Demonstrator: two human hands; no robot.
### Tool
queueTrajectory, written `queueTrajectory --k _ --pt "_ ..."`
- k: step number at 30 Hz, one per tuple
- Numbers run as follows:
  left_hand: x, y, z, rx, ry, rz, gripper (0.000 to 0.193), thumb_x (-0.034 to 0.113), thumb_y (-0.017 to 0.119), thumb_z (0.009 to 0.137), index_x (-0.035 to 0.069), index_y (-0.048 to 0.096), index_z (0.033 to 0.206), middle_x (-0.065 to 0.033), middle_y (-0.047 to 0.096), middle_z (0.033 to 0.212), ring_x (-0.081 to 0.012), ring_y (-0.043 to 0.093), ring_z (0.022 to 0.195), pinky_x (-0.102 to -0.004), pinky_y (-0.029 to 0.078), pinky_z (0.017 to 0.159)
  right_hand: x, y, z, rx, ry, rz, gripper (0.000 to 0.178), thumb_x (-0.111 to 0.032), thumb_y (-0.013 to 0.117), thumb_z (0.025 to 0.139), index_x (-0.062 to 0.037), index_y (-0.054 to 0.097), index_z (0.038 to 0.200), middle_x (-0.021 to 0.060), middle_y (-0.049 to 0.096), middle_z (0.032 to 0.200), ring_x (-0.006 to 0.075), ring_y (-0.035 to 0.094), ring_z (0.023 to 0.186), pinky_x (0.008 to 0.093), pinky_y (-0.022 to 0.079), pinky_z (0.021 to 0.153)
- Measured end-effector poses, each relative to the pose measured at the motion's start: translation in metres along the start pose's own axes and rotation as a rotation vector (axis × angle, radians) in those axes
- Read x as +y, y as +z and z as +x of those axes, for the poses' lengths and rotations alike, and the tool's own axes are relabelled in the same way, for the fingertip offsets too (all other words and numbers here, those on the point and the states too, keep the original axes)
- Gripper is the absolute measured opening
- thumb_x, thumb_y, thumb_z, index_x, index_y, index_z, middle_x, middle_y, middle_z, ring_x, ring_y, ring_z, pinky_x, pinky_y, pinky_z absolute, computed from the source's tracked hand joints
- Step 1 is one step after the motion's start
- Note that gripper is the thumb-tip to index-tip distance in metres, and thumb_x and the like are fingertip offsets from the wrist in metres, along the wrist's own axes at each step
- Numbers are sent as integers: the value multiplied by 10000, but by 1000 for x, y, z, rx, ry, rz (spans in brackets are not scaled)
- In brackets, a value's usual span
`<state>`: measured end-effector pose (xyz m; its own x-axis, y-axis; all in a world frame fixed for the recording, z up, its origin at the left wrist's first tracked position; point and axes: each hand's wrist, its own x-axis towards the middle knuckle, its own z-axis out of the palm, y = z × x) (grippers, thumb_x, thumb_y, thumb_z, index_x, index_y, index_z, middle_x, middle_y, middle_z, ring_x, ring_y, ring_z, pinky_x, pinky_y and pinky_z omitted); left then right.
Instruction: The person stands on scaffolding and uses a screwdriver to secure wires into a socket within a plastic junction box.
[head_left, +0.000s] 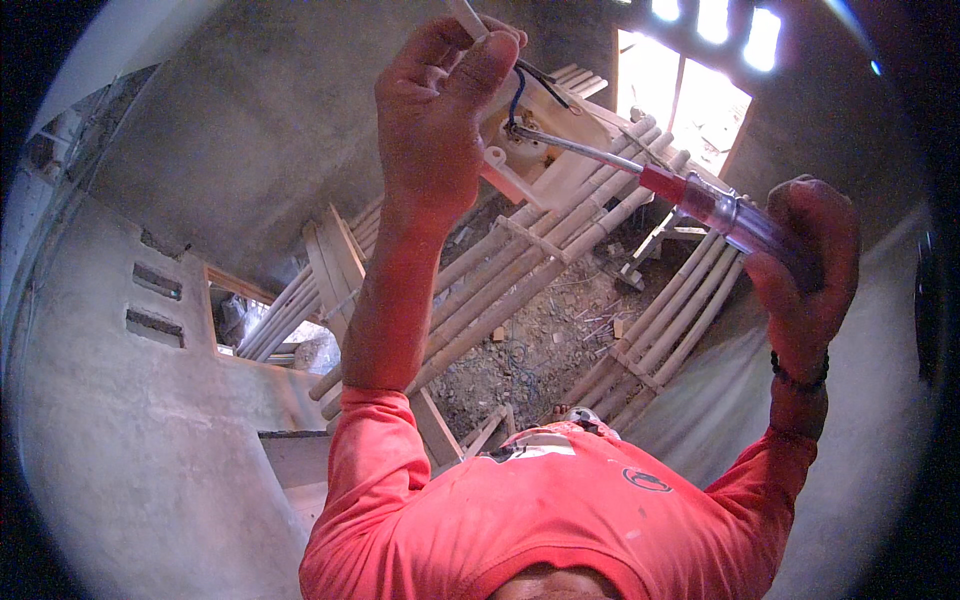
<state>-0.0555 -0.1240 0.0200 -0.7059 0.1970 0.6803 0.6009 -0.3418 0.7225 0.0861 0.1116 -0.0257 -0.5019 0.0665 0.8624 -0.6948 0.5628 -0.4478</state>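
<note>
My left hand is raised at the top middle, its thumb and fingers pinched on a white cable. A blue wire and a dark wire come out near the fingertips. The blue wire runs down to a white plastic electrical fitting, open on the side I see. My right hand is closed round the clear purplish handle of a screwdriver with a red collar. Its shaft points left, and the tip meets the fitting where the blue wire ends. What supports the fitting is unclear.
Below me lie bundled bamboo poles forming a platform, with gaps between. Rubble covers the ground underneath. A bare grey wall stands left, with a low opening. A bright window opening is at upper right.
</note>
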Motion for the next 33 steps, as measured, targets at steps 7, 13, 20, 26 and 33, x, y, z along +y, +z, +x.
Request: queueTrajectory --k 7,13,20,26,33 --pt "-5 -6 3 17 37 77 181 196 624 802 52 597 907 -77 629 932 -118 579 782 -270 475 711 14 -15 -1 -144 47 -399 407 -296 625 795 -28 528 1084 66 540 988 138 508 834 261 427 725" --pt "-1 -8 1 14 -44 17 187 195 628 803 47 592 912 -68 629 916 -113 582 767 -261 483 683 14 -4 -3 -2 19 -187 415 -262 643 780 -36 525 1108 78 546 1064 166 534 871 282 438 743" --pt "-6 -11 1 -4 -7 -48 199 204 644 796 49 589 910 -61 625 919 -106 584 745 -247 485 656 6 5 8 73 40 -158 522 -434 586 806 -29 502 1124 40 518 927 85 488 734 215 417 568" --pt "-7 -17 1 5 -3 -18 200 206 648 795 48 590 902 -63 626 914 -108 586 748 -254 484 662 2 -5 16 -71 227 -289 469 -502 485 835 -55 538 969 15 485 860 53 437 594 192 361 491" --pt "-5 -10 -1 55 -14 32 190 194 637 798 32 592 887 -69 627 862 -122 581 764 -252 458 694 17 -12 17 -76 -59 -105 291 -278 662 770 -70 531 926 35 474 913 126 475 791 208 405 608"
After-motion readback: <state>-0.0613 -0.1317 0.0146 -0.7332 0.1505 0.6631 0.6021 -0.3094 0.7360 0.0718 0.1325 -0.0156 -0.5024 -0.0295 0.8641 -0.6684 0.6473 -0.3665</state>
